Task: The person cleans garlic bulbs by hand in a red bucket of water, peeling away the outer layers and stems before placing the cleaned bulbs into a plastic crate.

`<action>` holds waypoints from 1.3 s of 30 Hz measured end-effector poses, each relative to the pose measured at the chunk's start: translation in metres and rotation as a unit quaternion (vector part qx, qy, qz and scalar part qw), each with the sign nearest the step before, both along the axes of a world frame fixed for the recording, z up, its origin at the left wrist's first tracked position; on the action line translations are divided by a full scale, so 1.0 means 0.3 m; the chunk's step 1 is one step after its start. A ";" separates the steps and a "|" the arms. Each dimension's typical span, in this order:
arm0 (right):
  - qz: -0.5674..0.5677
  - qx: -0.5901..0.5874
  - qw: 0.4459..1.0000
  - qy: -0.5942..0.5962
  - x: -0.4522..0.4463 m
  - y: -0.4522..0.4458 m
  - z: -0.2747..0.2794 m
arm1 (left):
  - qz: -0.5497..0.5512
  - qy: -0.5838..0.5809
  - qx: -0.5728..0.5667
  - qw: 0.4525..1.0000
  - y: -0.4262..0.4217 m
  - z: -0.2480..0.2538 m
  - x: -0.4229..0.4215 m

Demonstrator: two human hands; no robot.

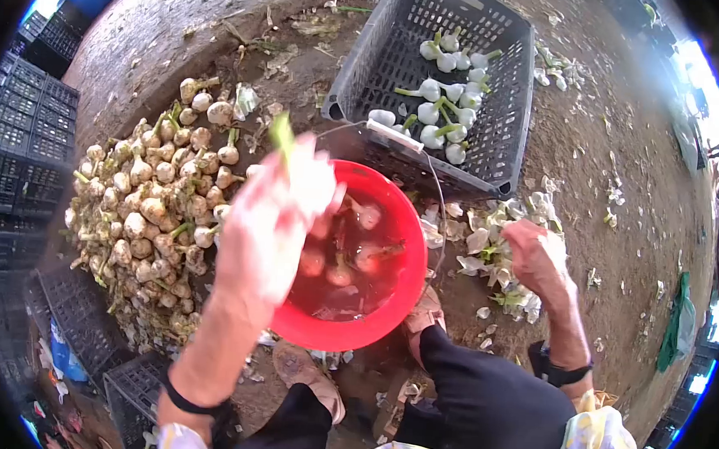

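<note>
My left hand (264,235) is raised over the left rim of a red basin (416,269), its fingers closed round a pale garlic bulb (311,180) with a green stem; glare and motion blur the grip. Several bulbs (340,274) float in the basin's reddish water. To the right of the basin, my right hand (534,256) hangs curled above a heap of white and green peelings (497,262); what its fingers hold, if anything, is too small to tell. Clean white bulbs (432,136) lie in a black crate (369,69) beyond the basin.
A large pile of unpeeled, soiled garlic (151,203) lies at the left. Stacked black crates (24,130) line the left edge. A handle with a wire (394,136) rests at the near crate wall. Green cloth (676,330) lies at the far right.
</note>
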State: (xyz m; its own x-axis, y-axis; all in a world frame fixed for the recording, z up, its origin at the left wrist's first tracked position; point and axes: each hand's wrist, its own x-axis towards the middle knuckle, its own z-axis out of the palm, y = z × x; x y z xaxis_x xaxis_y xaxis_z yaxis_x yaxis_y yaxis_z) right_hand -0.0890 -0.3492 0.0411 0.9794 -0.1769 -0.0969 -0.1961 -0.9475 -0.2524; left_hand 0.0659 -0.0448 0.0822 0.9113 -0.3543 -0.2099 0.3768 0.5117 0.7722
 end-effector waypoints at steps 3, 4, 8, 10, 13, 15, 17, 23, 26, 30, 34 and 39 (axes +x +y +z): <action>0.074 0.117 0.988 -0.063 0.090 0.097 0.057 | -0.112 -0.027 -0.045 0.992 -0.095 0.133 0.121; 0.094 0.174 0.976 -0.094 0.125 0.138 0.118 | -0.072 -0.049 0.027 0.996 -0.084 0.134 0.114; 0.325 0.248 0.912 -0.037 0.290 0.279 0.205 | -0.032 0.043 0.143 0.988 0.120 -0.039 0.067; 0.521 0.008 0.843 0.138 0.389 0.410 0.134 | -0.005 0.220 0.176 0.960 0.189 -0.172 -0.023; 0.580 -0.205 0.740 0.270 0.396 0.581 -0.293 | 0.016 0.296 0.281 0.913 0.184 -0.303 -0.163; 0.559 -0.256 0.735 0.285 0.380 0.606 -0.439 | 0.010 0.293 0.231 0.928 0.184 -0.348 -0.191; 0.571 -0.149 0.731 0.344 0.385 0.581 -0.411 | 0.036 0.316 0.173 0.932 0.181 -0.352 -0.193; 0.488 0.083 0.692 0.525 0.455 0.583 -0.114 | 0.027 0.242 0.200 0.949 0.187 -0.318 -0.215; 0.435 0.135 0.799 0.392 0.449 0.602 -0.129 | -0.011 0.224 0.188 0.956 0.184 -0.276 -0.208; 0.364 0.429 0.809 0.167 0.433 0.537 -0.041 | -0.105 0.195 -0.046 0.974 0.218 -0.284 -0.197; -0.039 0.695 0.694 0.181 0.373 0.536 -0.055 | 0.004 0.154 -0.114 0.981 0.209 -0.227 -0.193; -0.175 0.749 0.586 0.254 0.329 0.557 -0.053 | 0.034 0.022 0.018 0.999 0.172 -0.234 -0.209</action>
